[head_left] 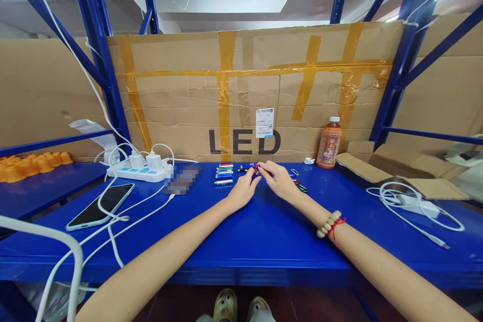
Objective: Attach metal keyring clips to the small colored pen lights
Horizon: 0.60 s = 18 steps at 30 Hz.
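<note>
My left hand (243,190) and my right hand (278,179) meet over the middle of the blue table. Their fingers are pinched together on a small shiny purple metal piece (256,168), mostly covered by the fingertips, so its exact kind is unclear. Left of the hands lies a neat row of short metallic tubes (224,175) in several colours, including blue, green and silver. Just behind my left hand are a few dark blue pieces (246,166). A silver clip (294,172) and a green clip-like piece (302,187) lie beyond my right wrist.
At left are a white power strip (141,171) with chargers, cables and a phone (103,206). An orange drink bottle (329,143), crumpled tissue (309,160), open cardboard box (362,162) and coiled white cable (415,206) stand right. A cardboard wall (181,105) closes the back.
</note>
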Motion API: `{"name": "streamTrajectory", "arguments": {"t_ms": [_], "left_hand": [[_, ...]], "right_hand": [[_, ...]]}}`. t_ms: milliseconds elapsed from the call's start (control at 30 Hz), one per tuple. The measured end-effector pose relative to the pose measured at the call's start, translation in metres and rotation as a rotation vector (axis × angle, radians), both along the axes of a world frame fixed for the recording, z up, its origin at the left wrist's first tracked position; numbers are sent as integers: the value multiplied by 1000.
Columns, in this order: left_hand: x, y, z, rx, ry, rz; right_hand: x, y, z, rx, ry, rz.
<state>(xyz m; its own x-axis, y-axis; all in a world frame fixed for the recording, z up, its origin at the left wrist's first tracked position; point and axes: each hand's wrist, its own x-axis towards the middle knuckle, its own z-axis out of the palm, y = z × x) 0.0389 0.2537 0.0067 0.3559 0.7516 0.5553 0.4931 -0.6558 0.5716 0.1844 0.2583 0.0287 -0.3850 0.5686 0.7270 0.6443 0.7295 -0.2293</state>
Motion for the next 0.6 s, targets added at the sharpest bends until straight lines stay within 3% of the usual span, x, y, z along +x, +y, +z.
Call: {"name": "streamTrajectory", "arguments": {"t_ms": [467, 600], "left_hand": [[-1, 3, -2, 47, -59, 96], [-2, 3, -2, 52, -41, 165]], "right_hand": [[1, 3, -2, -18, -29, -2], [3, 3, -2, -96, 21, 31]]}}
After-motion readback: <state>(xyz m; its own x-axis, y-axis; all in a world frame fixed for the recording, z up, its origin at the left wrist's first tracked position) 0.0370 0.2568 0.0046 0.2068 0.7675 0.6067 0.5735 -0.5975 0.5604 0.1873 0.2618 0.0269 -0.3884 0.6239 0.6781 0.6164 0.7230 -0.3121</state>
